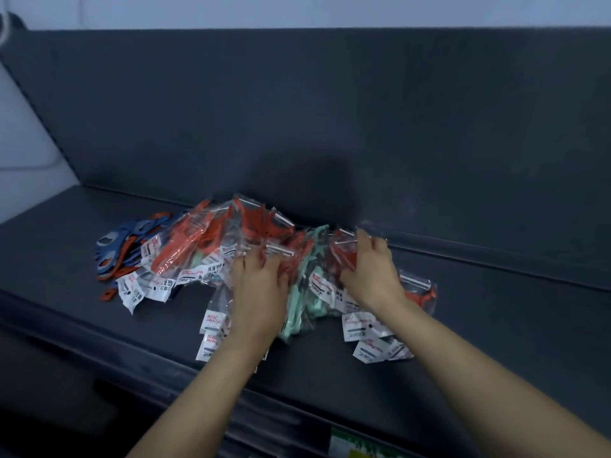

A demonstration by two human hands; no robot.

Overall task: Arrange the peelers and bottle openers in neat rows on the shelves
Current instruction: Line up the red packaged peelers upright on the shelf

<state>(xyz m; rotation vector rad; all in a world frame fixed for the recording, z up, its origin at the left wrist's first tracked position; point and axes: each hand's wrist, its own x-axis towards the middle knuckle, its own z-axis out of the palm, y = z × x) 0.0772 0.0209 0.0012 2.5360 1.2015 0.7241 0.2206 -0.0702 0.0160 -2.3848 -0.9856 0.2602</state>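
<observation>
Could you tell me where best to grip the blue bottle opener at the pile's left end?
Probably pinch the blue bottle opener by its ringed head, coming from the left: that end juts free, while bagged peelers crowd its right.

Peelers (188,242): red and mint-green, each in a clear bag with white label cards (360,328), heaped at the rear of the dark shelf (496,325). Bags overlap at all angles, cards mostly toward the front. The green ones (296,305) lie mid-heap. Bottle openers (110,251): blue and orange, flat, overlapping in a small pile touching the heap's left end.
</observation>
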